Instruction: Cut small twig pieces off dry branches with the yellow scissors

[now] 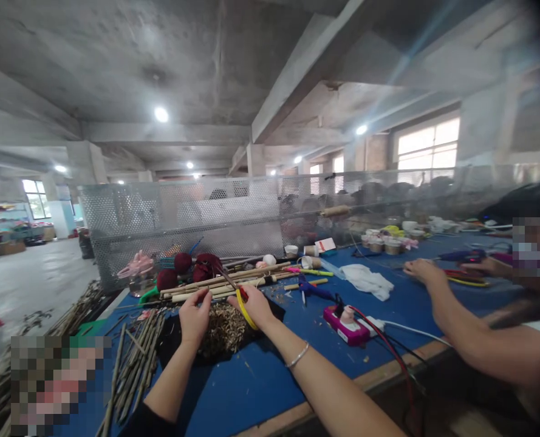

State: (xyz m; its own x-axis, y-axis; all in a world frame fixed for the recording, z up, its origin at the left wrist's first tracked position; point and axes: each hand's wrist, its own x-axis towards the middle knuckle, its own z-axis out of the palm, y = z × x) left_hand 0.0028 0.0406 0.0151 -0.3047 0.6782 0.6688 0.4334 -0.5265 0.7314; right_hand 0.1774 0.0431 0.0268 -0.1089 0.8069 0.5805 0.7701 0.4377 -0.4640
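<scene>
My left hand [195, 317] is closed over the pile of small brown pieces [224, 329], its fingers pinched together; what they hold, if anything, is too small to name. Scissors [246, 308] with yellow and red handles are in my right hand [257, 308], their dark blades pointing up and to the left. The brown pile lies on a black sheet [172, 334] on the blue table. Left of it lies a bundle of thin brown sticks [135, 364]. Behind both hands, longer pale sticks [224, 286] lie across the table.
Dark red yarn balls [183, 263] sit behind the sticks. A blue glue gun [314, 288], a purple power strip [346, 328] with cables and a white plastic bag [367, 280] are to the right. Another person's hands [422, 271] work at the far right. A mesh partition [233, 218] stands behind.
</scene>
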